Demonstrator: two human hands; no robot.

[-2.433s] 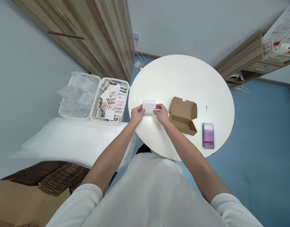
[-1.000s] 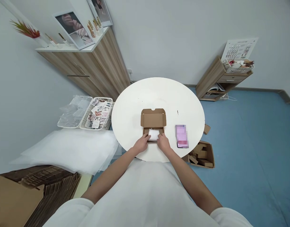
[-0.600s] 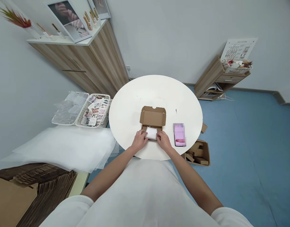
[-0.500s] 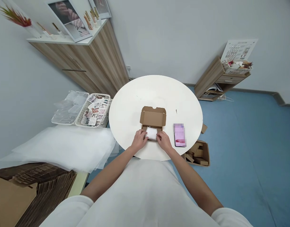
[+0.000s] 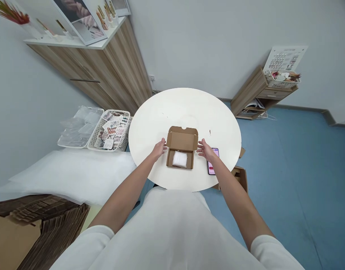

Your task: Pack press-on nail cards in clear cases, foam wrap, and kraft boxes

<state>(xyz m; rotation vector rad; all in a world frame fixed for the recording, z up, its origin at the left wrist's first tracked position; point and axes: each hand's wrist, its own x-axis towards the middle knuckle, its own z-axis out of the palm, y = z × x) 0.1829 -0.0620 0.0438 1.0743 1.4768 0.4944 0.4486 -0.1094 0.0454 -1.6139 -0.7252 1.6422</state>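
A small brown cardboard box stands on the round white table with its lid raised. Inside it lies a bundle wrapped in white foam sheet. My left hand is just left of the box's lid, fingers stretched out and holding nothing. On the other side, my right hand is open by the lid's right edge, with its fingers apart. Whether either hand's fingertips touch the lid I cannot tell. Partly under my right wrist lies a phone, its screen lit.
The white table has a small dark item on it. At left are a basket of nail sets, a tray of clear bags, white foam sheets and stacked flat cardboard. A carton sits on the floor at right.
Both hands have let go of the white bundle in the box and moved outward and up to either side of the lid. My right arm now partly covers the phone.
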